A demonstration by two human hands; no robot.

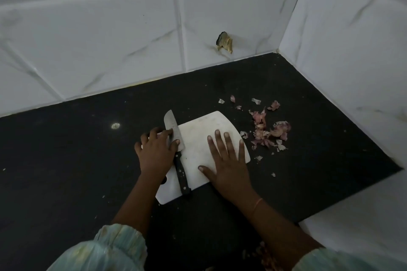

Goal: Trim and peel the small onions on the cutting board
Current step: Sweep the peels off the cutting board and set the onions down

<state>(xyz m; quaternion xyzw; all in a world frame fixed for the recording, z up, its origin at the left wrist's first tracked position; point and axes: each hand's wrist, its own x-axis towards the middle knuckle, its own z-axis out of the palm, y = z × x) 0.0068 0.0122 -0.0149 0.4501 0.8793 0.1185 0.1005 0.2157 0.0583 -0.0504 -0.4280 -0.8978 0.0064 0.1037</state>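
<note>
Onions: no whole onion shows on the cutting board point(198, 136); only onion skins point(267, 131) show, and they lie on the counter just past the board's right edge.
Cutting board: white, lying flat on the black counter point(66, 160), turned a bit so one corner points to the person. Its top is bare between the two hands.
Knife: the knife point(176, 149) lies flat along the board's left edge. Its shiny blade points away from the person and pokes out past the board's far left corner. Its black handle points back at the person and rests on the board.
Left hand: the left hand point(155, 152) sits at the board's left edge, partly on the knife blade. The fingers are bent a little and lie on top of the blade. They press on it and do not wrap round it.
Right hand: the right hand point(226, 160) lies flat on the board's right half, palm down. The fingers are straight and spread out, holding nothing. The thumb points toward the knife handle but does not touch it.
Wrist band: a thin orange band point(257, 204) goes round the right wrist, on the near side of the board.
Sleeves: light green sleeves point(114, 246) show at the bottom, nearer the person than the board.
Wall: white tiles point(110, 39) stand behind the board and to its right. A small brown scrap point(224, 42) sticks to the wall behind the board.
Small bits: tiny pale crumbs dot the counter around the board.
</note>
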